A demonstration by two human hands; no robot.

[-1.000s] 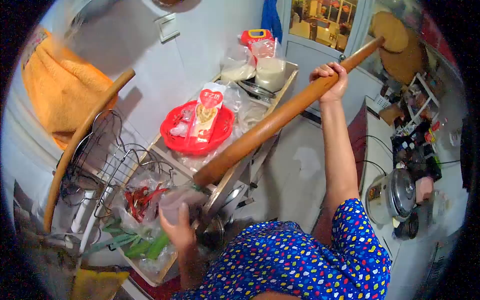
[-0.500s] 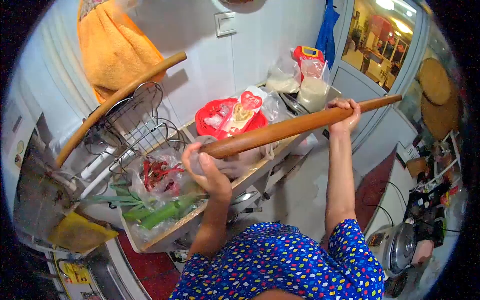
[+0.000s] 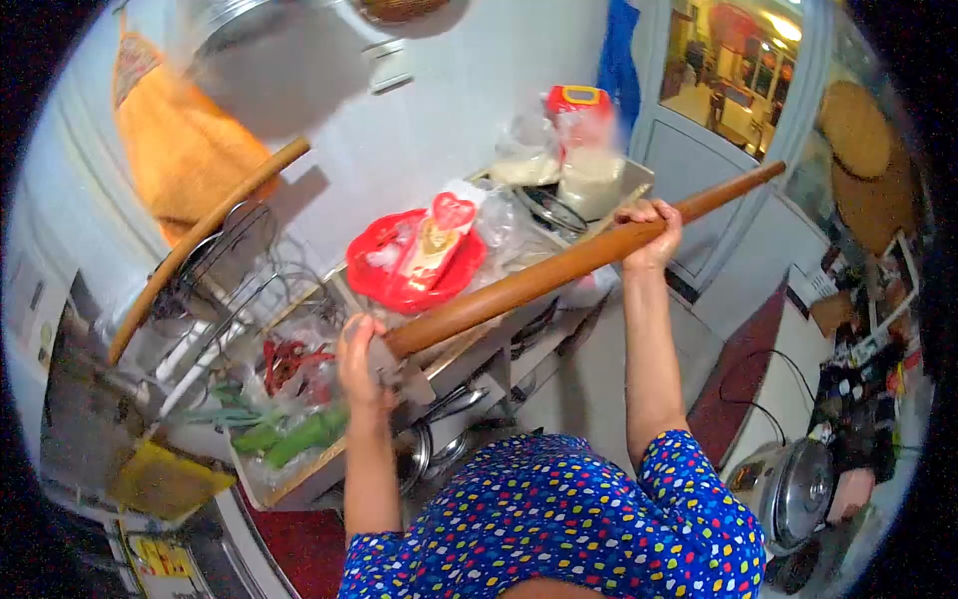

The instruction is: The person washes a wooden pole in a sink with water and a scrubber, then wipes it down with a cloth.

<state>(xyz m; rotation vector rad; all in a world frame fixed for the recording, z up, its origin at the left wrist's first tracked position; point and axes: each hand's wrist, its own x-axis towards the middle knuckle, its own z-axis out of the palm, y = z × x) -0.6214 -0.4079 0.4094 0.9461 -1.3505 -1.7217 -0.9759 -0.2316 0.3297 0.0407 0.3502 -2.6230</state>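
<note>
A long brown wooden rolling pin [image 3: 519,290] slants across the view, rising to the right. My right hand [image 3: 651,235] is closed round it toward its thinner right end. My left hand [image 3: 361,364] is at the thick left end, slightly blurred, with a greyish cloth [image 3: 385,361] bunched between its fingers and the pin's tip. Behind the pin, a red plastic basket [image 3: 374,285] holds a red and white packet [image 3: 436,245]. Below and left of my left hand lie green leafy stalks [image 3: 304,436] and dried red chillies [image 3: 289,364] in clear plastic.
Bags of white grain or powder [image 3: 591,185] stand at the counter's far end. A curved wooden bar [image 3: 205,235] and a wire rack [image 3: 230,250] are at the left. An orange towel [image 3: 190,150] hangs on the wall. A metal pot [image 3: 788,489] sits at the lower right.
My left hand has moved left and down, off the thick part to the pin's end, and the cloth is no longer spread beneath the pin. The view has shifted, too.
</note>
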